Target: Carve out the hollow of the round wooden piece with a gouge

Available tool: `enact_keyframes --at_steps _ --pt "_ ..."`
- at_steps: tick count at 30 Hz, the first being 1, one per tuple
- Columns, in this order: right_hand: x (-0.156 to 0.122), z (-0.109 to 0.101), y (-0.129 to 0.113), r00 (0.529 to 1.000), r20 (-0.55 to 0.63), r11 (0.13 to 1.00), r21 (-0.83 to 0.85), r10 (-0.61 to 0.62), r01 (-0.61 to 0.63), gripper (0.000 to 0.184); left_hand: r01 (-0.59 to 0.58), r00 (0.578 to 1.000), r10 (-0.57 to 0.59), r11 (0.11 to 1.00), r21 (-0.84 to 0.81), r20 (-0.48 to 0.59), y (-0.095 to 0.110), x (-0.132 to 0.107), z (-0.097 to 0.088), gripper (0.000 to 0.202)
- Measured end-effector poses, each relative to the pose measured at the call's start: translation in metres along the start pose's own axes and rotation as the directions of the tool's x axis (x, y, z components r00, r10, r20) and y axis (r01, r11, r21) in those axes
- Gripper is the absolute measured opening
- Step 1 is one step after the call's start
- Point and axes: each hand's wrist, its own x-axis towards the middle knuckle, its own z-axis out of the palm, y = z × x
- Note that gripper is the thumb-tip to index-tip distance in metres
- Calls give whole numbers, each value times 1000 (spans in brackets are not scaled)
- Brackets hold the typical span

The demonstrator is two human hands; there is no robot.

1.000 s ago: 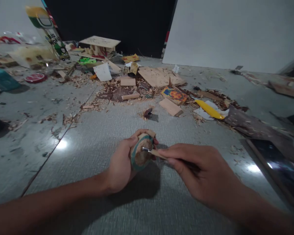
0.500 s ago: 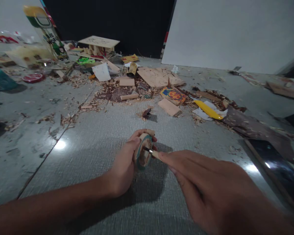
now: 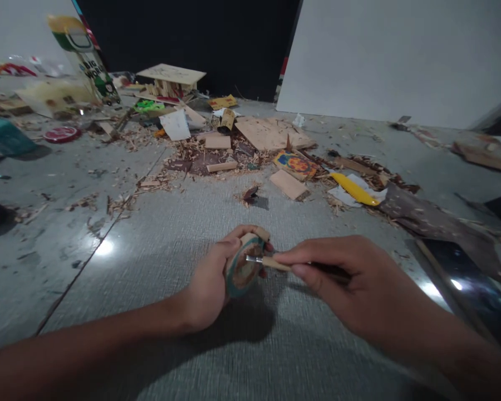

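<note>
My left hand is wrapped round the edge of a small round wooden piece, holding it tilted above the floor. The piece has a teal ring near its rim and a rough brown middle. A tan wrap covers one of my left fingertips. In my right hand is a slim wood-carving chisel, pinched by its pale wooden handle. Its silver metal end lies at the brown middle of the round piece; whether it touches is hard to tell.
Wood shavings surround pale wood blocks, a plywood board and a yellow-handled tool. A dark phone lies at right. Back left stand a printed bottle and a small wooden model. A dark wood scrap lies ahead.
My right hand has shifted up and right, turning the chisel flatter, with its metal end now showing silver. My left hand has tilted the round piece slightly and lowered it a little.
</note>
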Motion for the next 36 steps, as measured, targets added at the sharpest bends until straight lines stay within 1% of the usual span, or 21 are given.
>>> enact_keyframes --at_steps 3,5,10,14,17,19,22,25,27,29,31,34,36 --pt "1 -1 1 999 26 998 53 38 -39 29 8 1000 -8 999 -45 -3 2 1 -1 30" --pt "2 -2 -1 999 9 999 25 31 -31 29 -7 1000 5 998 -58 -30 2 2 -2 29" --pt "-2 -2 -7 997 -67 996 -83 -33 28 32 7 998 -13 995 -99 -61 1 3 -1 31" --pt "-4 1 -10 997 -54 993 -106 -47 41 34 -31 997 25 996 -87 -69 0 2 0 28" --pt "-5 5 -12 996 -61 989 -137 -64 56 34 -26 998 21 996 -84 -59 -1 1 1 28" --pt "-8 7 -13 993 -58 985 -147 -103 94 35 -21 998 17 998 -65 -67 -2 0 3 30" --pt "-16 10 -17 988 -30 971 -192 -149 141 39 -56 994 60 998 41 -96 -6 -2 4 32" --pt "-22 12 -19 990 -23 953 -277 -137 125 42 -78 986 95 990 119 -137 -9 -5 5 32" --pt "-21 13 -19 990 -32 944 -306 -139 122 43 -74 979 97 989 130 -177 -11 -6 6 29" --pt "-18 14 -19 987 -38 948 -285 -156 139 42 -82 976 108 986 142 -190 -12 -6 6 27" --pt "-14 13 -18 989 -35 967 -217 -145 134 40 -89 980 112 986 139 -167 -13 -6 6 27" --pt "-8 13 -17 997 -48 994 -90 -63 58 39 -86 986 97 993 86 -139 -11 -4 6 25" --pt "-5 12 -16 998 -64 1000 -21 12 -13 36 -72 986 80 996 56 -144 -8 -3 6 23"
